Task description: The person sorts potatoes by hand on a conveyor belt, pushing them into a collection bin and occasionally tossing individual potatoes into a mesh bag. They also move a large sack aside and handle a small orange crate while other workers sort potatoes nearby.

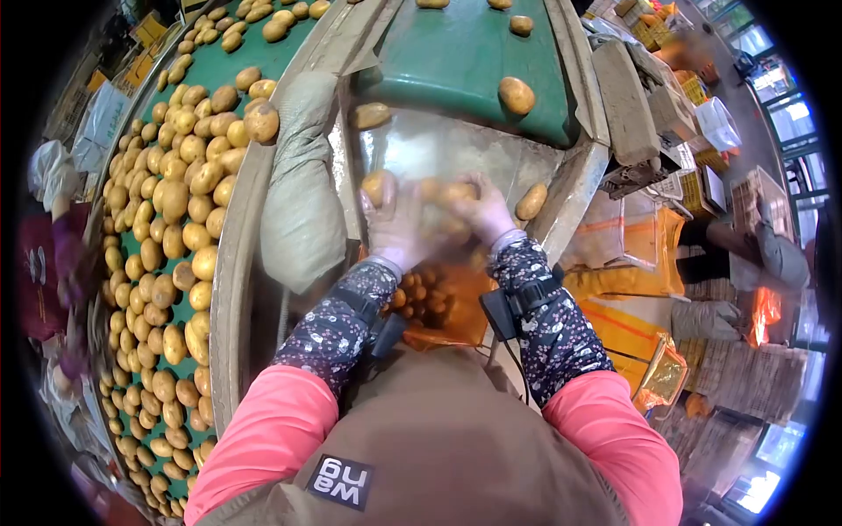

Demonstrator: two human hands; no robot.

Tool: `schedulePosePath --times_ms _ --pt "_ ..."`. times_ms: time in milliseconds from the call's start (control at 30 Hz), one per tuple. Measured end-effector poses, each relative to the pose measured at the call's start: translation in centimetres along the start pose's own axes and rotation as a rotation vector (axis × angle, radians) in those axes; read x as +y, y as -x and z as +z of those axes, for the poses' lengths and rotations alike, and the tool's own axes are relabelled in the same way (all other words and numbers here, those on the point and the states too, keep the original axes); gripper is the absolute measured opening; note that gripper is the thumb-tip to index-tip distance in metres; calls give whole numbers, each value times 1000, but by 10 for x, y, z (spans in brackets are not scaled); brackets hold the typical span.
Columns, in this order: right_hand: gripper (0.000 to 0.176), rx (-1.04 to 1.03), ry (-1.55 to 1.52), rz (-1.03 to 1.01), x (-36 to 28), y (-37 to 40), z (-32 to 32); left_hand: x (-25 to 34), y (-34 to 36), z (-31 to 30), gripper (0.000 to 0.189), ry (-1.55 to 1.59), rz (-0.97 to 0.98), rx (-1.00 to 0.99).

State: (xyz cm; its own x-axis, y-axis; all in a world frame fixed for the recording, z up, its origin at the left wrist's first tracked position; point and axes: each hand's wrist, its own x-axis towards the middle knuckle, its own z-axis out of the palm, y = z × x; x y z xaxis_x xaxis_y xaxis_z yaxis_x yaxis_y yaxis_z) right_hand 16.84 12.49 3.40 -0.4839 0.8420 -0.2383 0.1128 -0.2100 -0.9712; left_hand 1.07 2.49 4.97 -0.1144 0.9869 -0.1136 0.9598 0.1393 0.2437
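My left hand (393,226) is at the lower end of a metal chute (438,140), its fingers around a yellow potato (374,186). Opposite it, my right hand (485,210) curls over another potato (456,193). Between the hands, more potatoes are smeared by motion. Below them hangs an orange mesh bag (465,307), its mouth open and several potatoes inside. A single potato (531,202) lies against the chute's right wall, and one more potato (372,116) rests at its upper left.
A green conveyor belt (438,53) with a few potatoes feeds the chute. Left of a padded rail (303,193) runs a wide belt crowded with potatoes (175,202). Orange mesh bags (614,333) and crates (759,206) stand at right. Other people are on both sides.
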Motion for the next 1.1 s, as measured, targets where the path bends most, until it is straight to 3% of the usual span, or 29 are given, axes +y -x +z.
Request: schedulePosePath --times_ms 133,267,333,400,433,500,567,600,633,667,700,800,867,933,1000,1067,1100 --pt "63 -190 -620 -112 -2 12 -4 -6 3 11 96 -67 142 14" --pt "74 -178 -612 -79 -37 25 4 -30 -11 40 84 -175 554 31" --pt "71 -217 -660 -91 -45 27 3 -26 -20 24 76 -250 714 -112" --pt "71 -99 -671 10 -51 28 11 -23 -32 18 74 -383 910 -236" --pt "71 -26 -664 48 -54 23 9 -33 -44 27 69 -166 1043 -101" --pt "74 48 -259 -112 -22 8 -14 -41 -57 37 66 -138 1090 -78" --pt "73 89 -177 -314 -46 24 -53 -30 -48 28 63 -135 1091 -64" --pt "66 192 -270 -394 -92 54 -65 -19 -45 26 61 -165 1091 -69" --pt "56 554 318 -611 -127 74 -94 -6 -42 20 61 -200 1094 -77" --pt "49 740 537 -941 -156 86 -124 2 -44 15 60 -234 1096 -85" --pt "45 961 694 -956 -195 108 -137 5 -44 10 59 -273 1090 -98" --pt "40 1115 596 -1421 -269 133 -226 8 -40 -1 60 -212 1076 -164" --pt "41 1452 1234 -1096 -293 140 -240 10 -41 -3 61 -201 1065 -164" --pt "44 1344 1564 -914 -293 131 -244 8 -39 -8 62 -189 1068 -161" --pt "47 868 994 -901 -252 99 -205 0 -31 -4 61 -177 1078 -131" --pt "42 561 1059 -677 -166 55 -152 -5 -36 5 57 -154 1095 -84" --pt "44 396 925 -624 -152 44 -115 -8 -35 8 57 -134 1086 -105"
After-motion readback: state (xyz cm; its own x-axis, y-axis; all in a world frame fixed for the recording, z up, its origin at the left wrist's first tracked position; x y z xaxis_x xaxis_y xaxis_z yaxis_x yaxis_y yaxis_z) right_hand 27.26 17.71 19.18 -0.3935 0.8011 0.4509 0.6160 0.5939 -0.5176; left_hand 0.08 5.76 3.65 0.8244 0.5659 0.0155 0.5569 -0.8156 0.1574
